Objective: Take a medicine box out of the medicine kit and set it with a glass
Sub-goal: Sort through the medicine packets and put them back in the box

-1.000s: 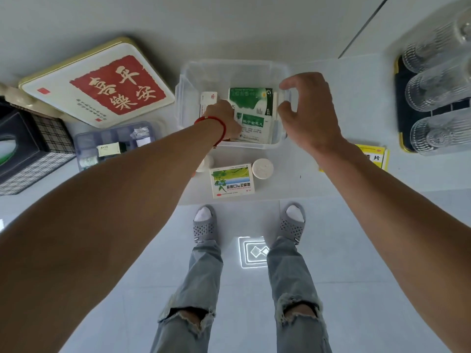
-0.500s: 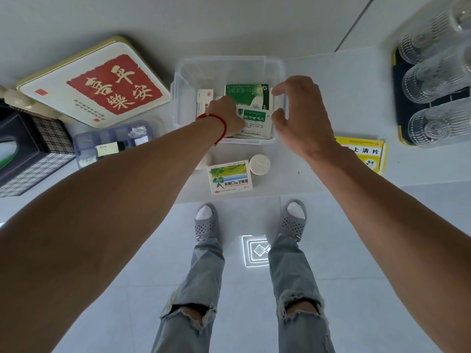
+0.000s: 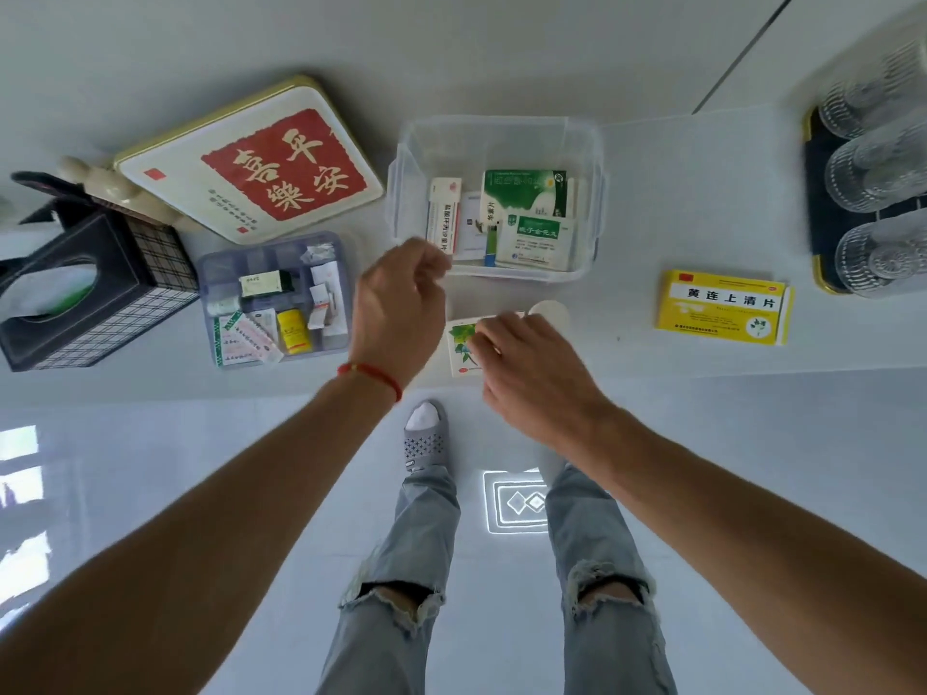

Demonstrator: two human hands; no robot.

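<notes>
White countertop (image 3: 652,203) is stretching across the upper half of the view, with pale floor tiles and the person's legs showing below its edge. Sitting at the middle of it is the clear plastic medicine kit (image 3: 501,137), lidless, holding several cartons, the green-and-white medicine box (image 3: 526,193) lying flat on top of them toward the right wall. Off to the right, ribbed glasses (image 3: 878,163) are resting on a dark tray (image 3: 815,203), well apart from the kit, with a yellow box (image 3: 722,306) lying between. The left hand (image 3: 396,313) is hovering just in front of the kit's near wall, fingers loosely curled and holding nothing. The right hand (image 3: 531,368) is hanging over a leaf-printed box (image 3: 464,346) on the counter; whether it is touching or pinching it cannot be told. A carton like this is probably light and stiff but crushable, so pinching its long edges between thumb and fingers looks safest.
</notes>
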